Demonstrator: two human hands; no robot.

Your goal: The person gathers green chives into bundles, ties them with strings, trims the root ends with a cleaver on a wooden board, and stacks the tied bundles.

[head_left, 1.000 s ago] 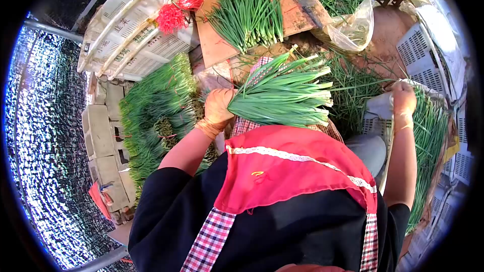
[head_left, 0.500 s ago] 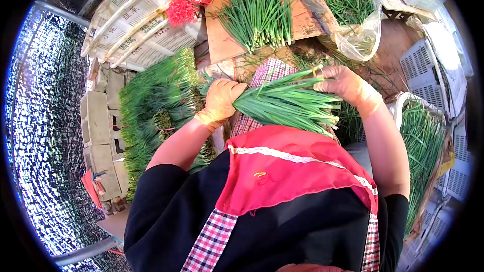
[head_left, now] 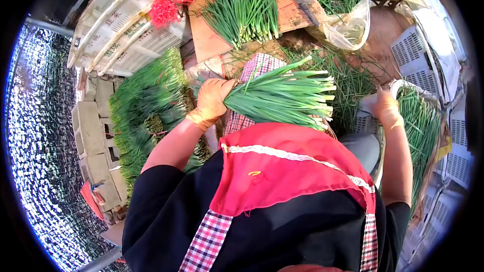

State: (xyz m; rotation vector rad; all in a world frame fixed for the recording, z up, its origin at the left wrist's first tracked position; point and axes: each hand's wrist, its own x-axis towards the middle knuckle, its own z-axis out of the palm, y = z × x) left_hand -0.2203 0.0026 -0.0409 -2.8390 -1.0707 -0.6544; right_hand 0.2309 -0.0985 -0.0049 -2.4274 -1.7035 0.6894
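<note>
My left hand (head_left: 212,99), in an orange glove, is closed round the leafy end of a bunch of green chives (head_left: 282,95). The pale cut stems fan out to the right above my checked apron lap (head_left: 261,66). Away to the right, my gloved right hand (head_left: 386,107) is over the near rim of a lined crate filled with long chives (head_left: 418,136). Blur and the angle hide its fingertips, so what they hold, if anything, cannot be made out.
Stacked chive bundles (head_left: 151,106) lie at the left beside concrete blocks (head_left: 92,128). Ahead, more chives (head_left: 244,12) rest on a brown board (head_left: 204,38) with a knife (head_left: 301,4). Beyond are a plastic bag of greens (head_left: 348,32) and white crates (head_left: 411,53).
My right hand reached in from the right crate to the bunch's stems, then moved back to the crate's edge. My left hand has kept its grip on the bunch.
</note>
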